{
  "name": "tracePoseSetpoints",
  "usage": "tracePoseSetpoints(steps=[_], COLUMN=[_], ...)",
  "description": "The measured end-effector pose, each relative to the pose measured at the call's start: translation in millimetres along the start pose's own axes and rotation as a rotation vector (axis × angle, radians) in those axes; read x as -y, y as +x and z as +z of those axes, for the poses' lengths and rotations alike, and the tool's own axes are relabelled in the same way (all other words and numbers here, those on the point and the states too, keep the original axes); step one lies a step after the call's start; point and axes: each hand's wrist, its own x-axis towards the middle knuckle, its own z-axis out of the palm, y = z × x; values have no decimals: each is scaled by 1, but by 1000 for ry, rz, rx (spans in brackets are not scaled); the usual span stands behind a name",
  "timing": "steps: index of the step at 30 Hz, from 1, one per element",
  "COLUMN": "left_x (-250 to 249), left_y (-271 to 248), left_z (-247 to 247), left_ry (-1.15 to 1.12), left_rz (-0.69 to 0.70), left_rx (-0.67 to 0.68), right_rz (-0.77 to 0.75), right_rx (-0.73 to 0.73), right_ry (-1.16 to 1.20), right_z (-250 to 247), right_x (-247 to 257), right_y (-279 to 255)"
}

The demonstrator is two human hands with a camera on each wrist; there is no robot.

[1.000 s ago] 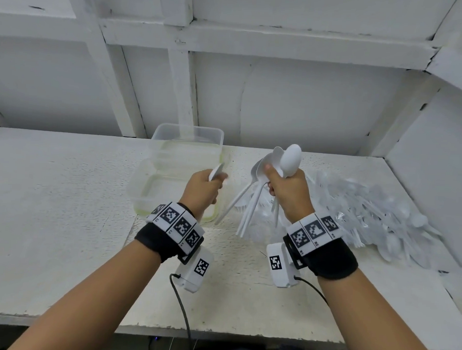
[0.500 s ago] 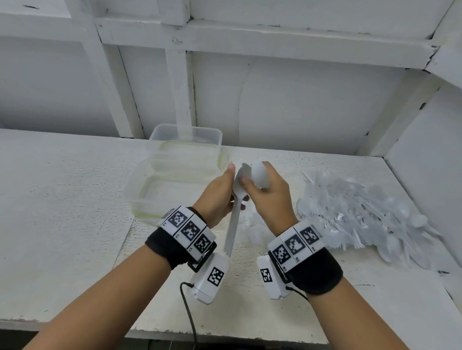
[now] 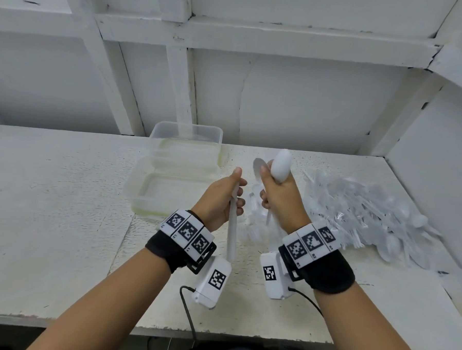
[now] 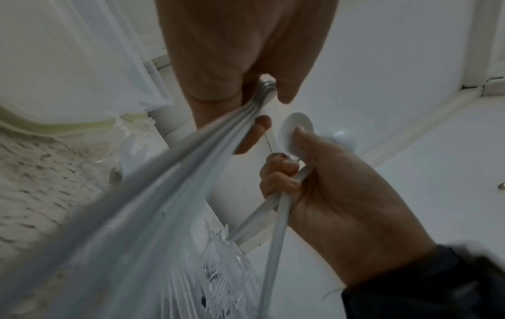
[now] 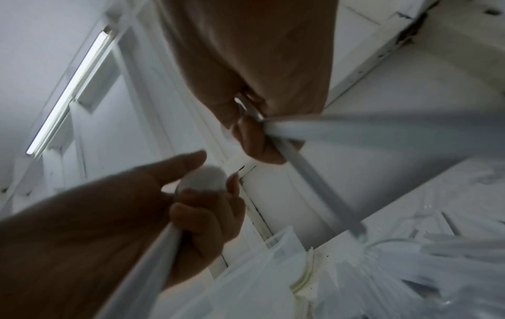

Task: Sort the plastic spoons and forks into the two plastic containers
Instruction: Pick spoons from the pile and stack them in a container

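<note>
My left hand [image 3: 237,191] grips a nested stack of white plastic spoons [image 3: 231,236] with the handles pointing down toward me; several stacked handles [image 4: 191,172] show in the left wrist view. My right hand [image 3: 266,187] holds two white spoons upright by their handles, bowls [image 3: 282,164] on top. Both hands hover above the table, a little apart. Two clear plastic containers stand just left of them, the near one [image 3: 143,199] and the far one [image 3: 157,133]; neither shows any cutlery inside. A pile of mixed white spoons and forks [image 3: 369,217] lies to the right.
The white table [image 3: 48,218] runs along a white panelled wall, with a side wall [image 3: 437,199] close behind the cutlery pile. A few loose forks [image 3: 254,221] lie under my hands. Cables hang from both wrist cameras over the table's front edge.
My hands came together half a second ago and have drawn apart again. The left hand now holds a longer stack of spoons; the right hand holds fewer than before.
</note>
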Motion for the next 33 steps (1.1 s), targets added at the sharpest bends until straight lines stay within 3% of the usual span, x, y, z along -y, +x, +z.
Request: tracePoseSetpoints(steps=[4,7,10,15,20,24,29,33], left_x=[-3,-1,0,3,-6,-9,-4,-3], left_y=[-1,-3,-10,-7,-3,3,5,1], left_z=[0,2,7,1,-9,-17,-12,-2], left_ry=[-28,23,67,57,-136,-130,-59,-66], left_rz=[11,85,137,93,165,164,158,158], left_rx=[-31,70,150,2,-177,-215,-115,-38], right_rz=[92,113,130,87,51,79,-168,-256], right_rx=[-25,53,62,167,27,85,117,102], right_ry=[126,165,56,-88,-79,-95,-395,-480], right_z=[-4,5,13,13,2,-2,15,26], right_x=[-2,-7,-11,-9,-3,1,-5,-6], right_y=[-5,-10,-12,-17,-13,-14,-15,-21])
